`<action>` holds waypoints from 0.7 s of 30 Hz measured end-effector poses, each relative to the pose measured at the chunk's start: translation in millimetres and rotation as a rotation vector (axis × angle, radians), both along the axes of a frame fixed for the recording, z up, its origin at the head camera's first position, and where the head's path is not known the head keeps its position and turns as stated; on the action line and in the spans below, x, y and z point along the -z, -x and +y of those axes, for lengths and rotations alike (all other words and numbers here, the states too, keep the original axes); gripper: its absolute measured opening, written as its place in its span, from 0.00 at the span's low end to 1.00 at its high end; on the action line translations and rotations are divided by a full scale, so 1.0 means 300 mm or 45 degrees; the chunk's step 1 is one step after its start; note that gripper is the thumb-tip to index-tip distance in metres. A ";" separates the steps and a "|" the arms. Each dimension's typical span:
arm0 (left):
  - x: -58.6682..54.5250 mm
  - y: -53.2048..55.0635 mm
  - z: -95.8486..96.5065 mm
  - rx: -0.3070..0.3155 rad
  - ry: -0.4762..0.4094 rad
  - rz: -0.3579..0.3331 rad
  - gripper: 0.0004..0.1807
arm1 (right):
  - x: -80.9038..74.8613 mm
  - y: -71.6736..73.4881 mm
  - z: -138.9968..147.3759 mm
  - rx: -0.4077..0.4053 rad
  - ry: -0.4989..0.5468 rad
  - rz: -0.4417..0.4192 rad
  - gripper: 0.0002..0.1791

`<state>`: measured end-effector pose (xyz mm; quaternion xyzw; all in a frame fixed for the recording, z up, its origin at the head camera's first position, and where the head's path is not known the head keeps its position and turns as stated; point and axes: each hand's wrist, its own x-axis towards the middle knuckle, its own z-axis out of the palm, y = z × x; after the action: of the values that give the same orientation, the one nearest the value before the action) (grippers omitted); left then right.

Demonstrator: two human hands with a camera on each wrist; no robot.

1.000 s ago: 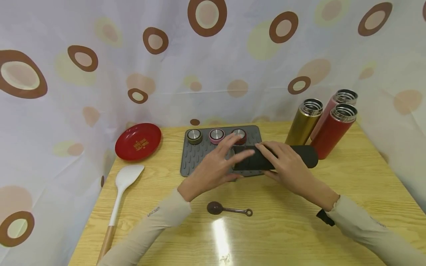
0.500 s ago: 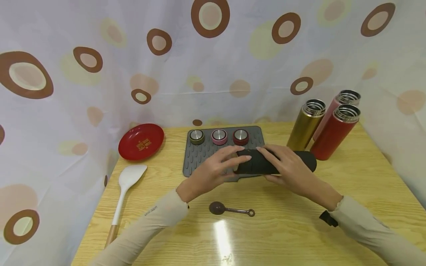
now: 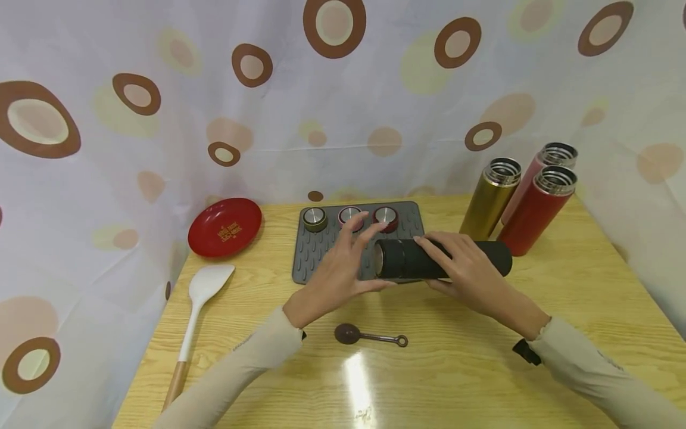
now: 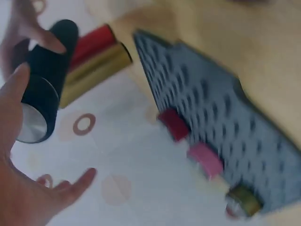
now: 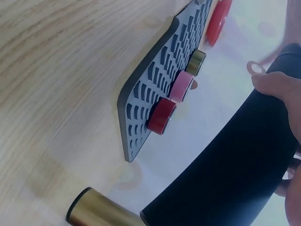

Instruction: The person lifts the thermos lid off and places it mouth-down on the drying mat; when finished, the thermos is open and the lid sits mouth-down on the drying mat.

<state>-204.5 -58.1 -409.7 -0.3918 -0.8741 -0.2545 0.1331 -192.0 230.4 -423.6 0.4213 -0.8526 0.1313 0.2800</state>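
A black thermos bottle [image 3: 404, 258] lies on its side in the air above the mat, its silver-topped lid end pointing left. My right hand [image 3: 463, 265] grips its body from above, and the right wrist view shows the thumb along the black side. Around the lid end, my left hand [image 3: 337, 265] has its fingers and thumb spread apart. In the left wrist view the left thumb overlaps the lid's edge; whether it touches is unclear. Behind the hands, a grey drying mat [image 3: 308, 259] carries a green lid [image 3: 314, 219], a pink lid [image 3: 349, 217] and a red lid [image 3: 386, 218].
At the back right stand lidless gold [image 3: 490, 199], pink [image 3: 536, 161] and red [image 3: 538, 211] thermos bottles. A red plate [image 3: 225, 229] leans at the back left above a white spatula [image 3: 206, 289] with a wooden handle. Nearer the front lies a brown spoon [image 3: 348, 333].
My left hand's fingers came in around the lid end, then spread away from it again. The black bottle stays in my right hand, with the lid's silver top now visible.
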 end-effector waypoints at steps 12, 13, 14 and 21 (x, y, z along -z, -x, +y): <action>-0.005 -0.001 -0.043 0.277 0.084 0.342 0.33 | 0.009 -0.008 -0.003 -0.045 0.072 -0.003 0.40; -0.007 -0.006 -0.032 0.246 -0.014 0.179 0.31 | 0.005 -0.008 -0.003 -0.047 0.075 -0.002 0.40; -0.011 -0.011 -0.021 0.203 -0.116 0.012 0.30 | 0.001 -0.007 -0.002 -0.050 0.075 -0.001 0.40; -0.048 -0.017 0.029 -0.104 -0.205 -0.498 0.27 | 0.002 -0.003 0.002 -0.035 0.050 -0.029 0.40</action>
<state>-199.5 -49.3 -395.2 -0.2872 -0.8753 -0.3890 0.0021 -191.1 230.9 -424.1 0.4259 -0.8472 0.1566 0.2764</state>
